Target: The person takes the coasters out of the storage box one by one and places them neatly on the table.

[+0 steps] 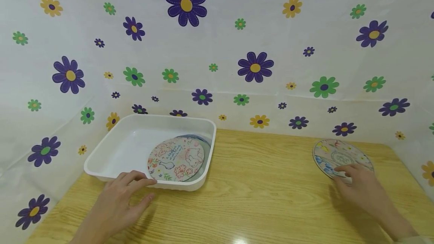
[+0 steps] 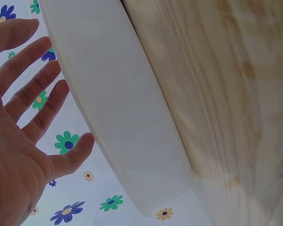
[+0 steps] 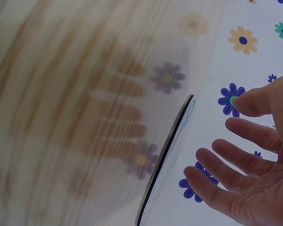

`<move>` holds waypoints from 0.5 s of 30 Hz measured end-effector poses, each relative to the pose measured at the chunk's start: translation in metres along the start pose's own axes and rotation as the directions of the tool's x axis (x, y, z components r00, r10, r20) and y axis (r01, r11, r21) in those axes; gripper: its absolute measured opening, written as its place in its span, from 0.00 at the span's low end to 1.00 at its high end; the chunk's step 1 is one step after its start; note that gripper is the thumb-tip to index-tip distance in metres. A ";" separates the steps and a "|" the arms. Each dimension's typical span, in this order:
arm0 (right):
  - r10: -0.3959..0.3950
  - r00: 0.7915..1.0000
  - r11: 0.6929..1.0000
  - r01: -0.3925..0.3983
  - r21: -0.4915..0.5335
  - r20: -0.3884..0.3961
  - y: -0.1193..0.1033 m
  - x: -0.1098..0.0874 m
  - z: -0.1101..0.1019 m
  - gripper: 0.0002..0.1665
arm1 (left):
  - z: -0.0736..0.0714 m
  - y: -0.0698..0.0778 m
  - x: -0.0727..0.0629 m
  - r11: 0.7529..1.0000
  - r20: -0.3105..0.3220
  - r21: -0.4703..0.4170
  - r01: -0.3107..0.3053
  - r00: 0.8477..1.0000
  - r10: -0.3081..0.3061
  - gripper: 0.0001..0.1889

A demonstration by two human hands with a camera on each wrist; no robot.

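Along the near rim of the white tray (image 1: 123, 148) rests my left hand (image 1: 118, 204), its fingertips touching the edge. In the left wrist view the fingers are spread beside the tray wall (image 2: 118, 103). Inside the tray, a round printed mat (image 1: 176, 159) with pink and red drawings overlaps another round piece with a blue edge (image 1: 198, 137). My right hand (image 1: 362, 187) is over a second printed round mat (image 1: 333, 151) lying on the table. The right wrist view shows its fingers loosely extended above that thin, dark-edged mat (image 3: 165, 165), holding nothing.
A wood-grain table (image 1: 261, 176) lies under everything. White sheeting with purple, green and yellow flowers (image 1: 254, 67) hangs at the back and both sides. The tray stands close to the back sheeting on the left.
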State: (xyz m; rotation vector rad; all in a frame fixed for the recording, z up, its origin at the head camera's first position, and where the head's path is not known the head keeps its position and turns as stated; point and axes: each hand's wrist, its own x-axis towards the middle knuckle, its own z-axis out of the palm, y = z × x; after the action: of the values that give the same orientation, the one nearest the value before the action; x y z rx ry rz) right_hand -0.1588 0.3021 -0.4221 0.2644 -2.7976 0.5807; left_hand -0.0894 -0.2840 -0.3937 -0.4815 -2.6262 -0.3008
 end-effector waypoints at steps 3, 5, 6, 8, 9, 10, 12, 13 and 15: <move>0.008 0.999 1.000 -0.009 0.008 0.036 -0.004 0.001 0.001 0.15 | 0.001 0.000 0.000 1.000 0.002 -0.003 0.005 1.000 -0.005 0.15; 0.000 0.999 1.000 0.000 0.014 0.032 -0.007 0.001 0.002 0.15 | 0.001 0.000 0.000 1.000 0.000 -0.005 0.005 1.000 -0.005 0.15; -0.008 1.000 1.000 0.008 0.017 0.026 -0.008 0.002 0.003 0.15 | 0.002 0.000 0.000 1.000 -0.002 -0.005 0.003 1.000 -0.003 0.15; -0.027 1.000 0.999 0.027 0.020 0.005 -0.011 0.002 0.004 0.14 | 0.002 0.001 0.000 1.000 -0.008 -0.007 -0.004 1.000 0.004 0.15; -0.034 0.999 0.999 0.034 0.021 0.002 -0.012 0.003 0.005 0.14 | 0.002 0.001 0.000 1.000 -0.010 -0.008 -0.007 1.000 0.007 0.15; -0.040 0.999 0.999 0.040 0.022 0.002 -0.014 0.004 0.005 0.14 | 0.002 0.001 0.000 1.000 -0.012 -0.009 -0.010 1.000 0.009 0.15; -0.050 0.999 0.999 0.050 0.019 0.001 -0.017 0.005 0.006 0.14 | 0.002 0.001 0.000 1.000 -0.014 -0.011 -0.009 1.000 0.009 0.15; -0.048 0.999 0.999 0.047 0.019 0.009 -0.020 0.006 0.006 0.14 | 0.002 0.001 0.000 1.000 -0.012 -0.013 -0.007 1.000 0.006 0.15; -0.043 0.999 0.999 0.043 0.019 0.026 -0.024 0.007 0.006 0.15 | 0.001 0.000 0.000 1.000 -0.006 -0.013 0.000 1.000 0.000 0.15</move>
State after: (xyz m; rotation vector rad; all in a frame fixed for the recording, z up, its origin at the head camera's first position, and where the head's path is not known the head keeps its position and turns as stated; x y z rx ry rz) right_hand -0.1611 0.2770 -0.4169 0.3371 -2.8053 0.5972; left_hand -0.0893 -0.2834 -0.3951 -0.4844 -2.6201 -0.3191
